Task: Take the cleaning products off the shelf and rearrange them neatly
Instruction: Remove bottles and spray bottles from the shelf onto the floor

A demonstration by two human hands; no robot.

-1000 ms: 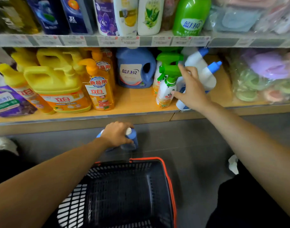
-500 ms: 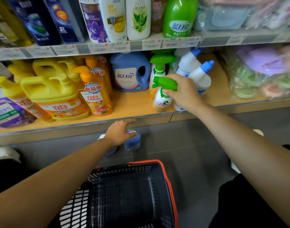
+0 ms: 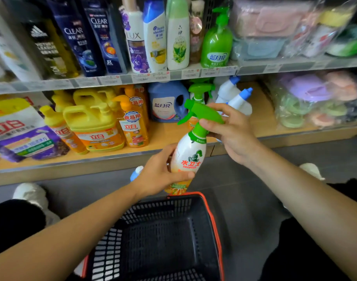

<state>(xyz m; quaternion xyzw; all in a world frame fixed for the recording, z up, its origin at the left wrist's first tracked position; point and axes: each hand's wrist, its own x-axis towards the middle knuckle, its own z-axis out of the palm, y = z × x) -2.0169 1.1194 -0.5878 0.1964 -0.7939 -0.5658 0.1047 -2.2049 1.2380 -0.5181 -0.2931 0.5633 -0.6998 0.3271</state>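
White plastic spray bottle with green trigger head is off the shelf, held in the air by both hands, tilted with the head leaning right. It sits in front of the lower wooden shelf edge, its base just above the far rim of the black mesh plastic basket with orange rim.

Left hand grips the lower body, fingers curled round the back and thumb across the front label. Right hand holds the top, fingers wrapped over the green trigger head and thumb pressed on the green neck.

Basket sits on the grey floor between the person's knees. A small blue-capped white bottle is on the floor, mostly hidden behind the left hand.

On the lower shelf, left to right:
- purple-and-white pouch bag
- yellow handled detergent jugs
- orange pump bottle
- blue laundry detergent jug
- second green-trigger spray bottle, partly behind the held one
- two white angled-neck bottles with blue caps, behind the right hand
- bagged pastel items, blurred

Upper shelf holds shampoo bottles in a row and a green pump bottle.
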